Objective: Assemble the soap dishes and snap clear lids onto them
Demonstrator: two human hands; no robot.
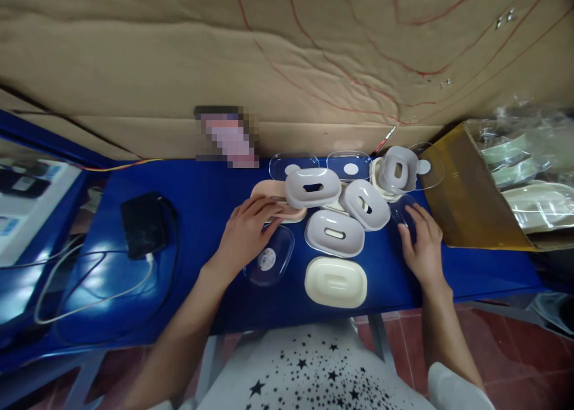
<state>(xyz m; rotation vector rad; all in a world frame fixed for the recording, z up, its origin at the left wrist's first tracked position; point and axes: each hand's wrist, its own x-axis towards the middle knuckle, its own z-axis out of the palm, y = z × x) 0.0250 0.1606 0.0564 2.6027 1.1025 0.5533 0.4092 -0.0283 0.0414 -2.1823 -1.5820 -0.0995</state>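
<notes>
My left hand [246,233] has its fingers on a peach-coloured oval dish [269,190], thumb at its near edge. Below it lies a clear oval lid [273,260] with a round sticker. My right hand [422,238] pinches the edge of another clear lid [399,211] at the right. Between the hands are several grey dishes with slots: one [313,186] partly over the peach dish, one [366,205] tilted, one [334,234] nearer. A cream dish [336,282] lies closest to me. Behind my right hand, a grey dish [398,170] rests on a cream one.
Two clear lids [293,166] [348,165] lie at the back by a red pen [385,140]. An open carton [448,189] with wrapped dishes [538,207] stands right. A black box [143,225] with cables lies left on the blue table [197,201].
</notes>
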